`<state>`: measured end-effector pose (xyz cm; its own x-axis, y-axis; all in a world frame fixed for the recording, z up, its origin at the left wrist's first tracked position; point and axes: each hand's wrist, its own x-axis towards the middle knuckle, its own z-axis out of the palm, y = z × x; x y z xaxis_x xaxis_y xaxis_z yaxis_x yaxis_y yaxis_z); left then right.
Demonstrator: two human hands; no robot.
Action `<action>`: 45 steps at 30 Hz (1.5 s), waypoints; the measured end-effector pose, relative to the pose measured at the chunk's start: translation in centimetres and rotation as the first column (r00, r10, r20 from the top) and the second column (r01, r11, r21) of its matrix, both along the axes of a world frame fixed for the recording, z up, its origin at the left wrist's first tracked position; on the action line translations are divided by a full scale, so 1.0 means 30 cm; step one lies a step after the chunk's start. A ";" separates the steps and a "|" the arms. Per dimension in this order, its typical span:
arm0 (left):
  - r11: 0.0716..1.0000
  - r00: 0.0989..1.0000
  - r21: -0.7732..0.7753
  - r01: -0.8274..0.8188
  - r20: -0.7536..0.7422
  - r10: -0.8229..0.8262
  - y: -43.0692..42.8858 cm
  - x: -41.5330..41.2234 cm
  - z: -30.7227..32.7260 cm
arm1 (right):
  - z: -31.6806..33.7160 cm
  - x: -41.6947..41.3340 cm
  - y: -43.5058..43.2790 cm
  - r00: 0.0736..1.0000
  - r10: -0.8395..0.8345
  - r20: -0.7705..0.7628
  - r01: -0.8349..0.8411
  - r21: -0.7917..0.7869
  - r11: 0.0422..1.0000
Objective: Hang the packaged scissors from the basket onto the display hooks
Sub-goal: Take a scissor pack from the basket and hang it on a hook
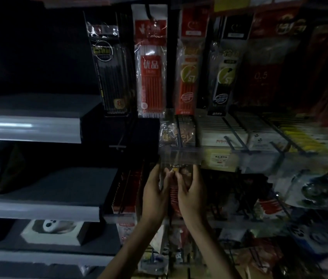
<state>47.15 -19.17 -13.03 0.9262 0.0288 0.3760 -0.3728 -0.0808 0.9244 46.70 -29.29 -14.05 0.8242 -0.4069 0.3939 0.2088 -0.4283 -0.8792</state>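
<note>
two-handed, pinching the packaged scissors (pixel 180 168) by its side edges with left hand (pixel 155 191) and right hand (pixel 191 191), long axis upright, top just under the hook's label strip (pixel 179 156), equally near both.

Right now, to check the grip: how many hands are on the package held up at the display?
2. The left hand grips the left edge of the package; the right hand grips its right edge, both just below the clear price rail. No other hand shows.
</note>
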 end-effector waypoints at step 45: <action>0.362 0.637 0.875 -0.323 -0.082 0.767 0.941 -1.409 -0.353 | -0.213 -0.714 0.722 0.366 0.712 -0.600 -0.877 -0.478 0.048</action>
<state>4.88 9.07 -23.64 0.8439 0.5208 0.1288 0.4358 -0.8055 0.4014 25.27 -7.63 -20.42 0.5358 0.8431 -0.0468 0.7259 -0.4882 -0.4845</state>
